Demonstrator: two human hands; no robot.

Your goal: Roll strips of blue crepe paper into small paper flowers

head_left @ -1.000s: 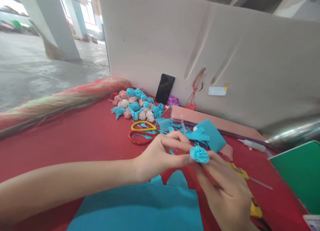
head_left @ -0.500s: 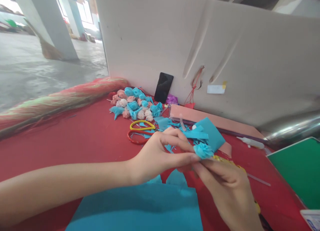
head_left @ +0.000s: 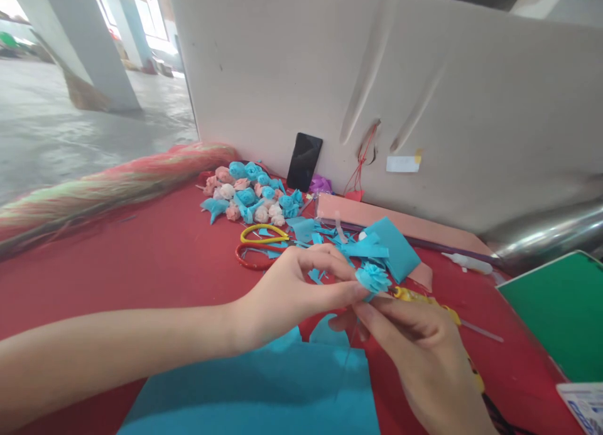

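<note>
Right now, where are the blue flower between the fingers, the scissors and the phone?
Blue flower (head_left: 374,276): head view, on its ruffled petals.
Scissors (head_left: 264,240): head view, on the yellow handle's near edge.
Phone (head_left: 304,162): head view, mid-screen.

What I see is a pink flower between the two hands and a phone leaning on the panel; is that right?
Not quite: the flower between the left hand and right hand is light blue, not pink, as the head view shows. The phone does lean on the panel.

No text can be read for certain: the white card (head_left: 581,402), right of the right hand (head_left: 424,353), bears blue lettering too blurred to make out.
</note>
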